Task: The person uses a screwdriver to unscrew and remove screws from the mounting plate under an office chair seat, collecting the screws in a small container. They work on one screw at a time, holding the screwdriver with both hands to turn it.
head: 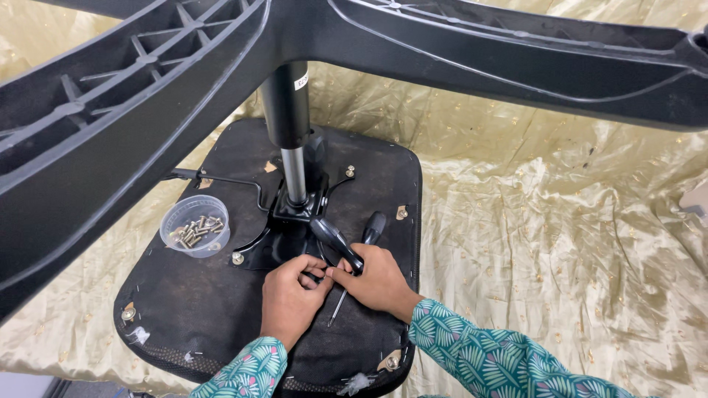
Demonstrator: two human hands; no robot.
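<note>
- My left hand [289, 291] sits on the underside of the upturned chair seat [214, 309], fingers curled in and pinching something small at the edge of the black metal mechanism plate [284, 228]; can't tell what the small thing is.
- My right hand [377, 278] meets the left, fingertips closed on the same spot, touching the black lever handle [335, 242] that sticks out from the plate.
- Screwdriver [361, 254] lies on the seat under my right hand, black grip pointing away from me, shaft tip poking out near my wrist.
- Clear plastic cup [195, 225] of screws stands on the seat, left of the plate, well apart from both hands.
- Gas cylinder column [289, 118] rises from the plate to the black star base [147, 96] overhead.
- Gold fabric [553, 221] spreads under the seat.
</note>
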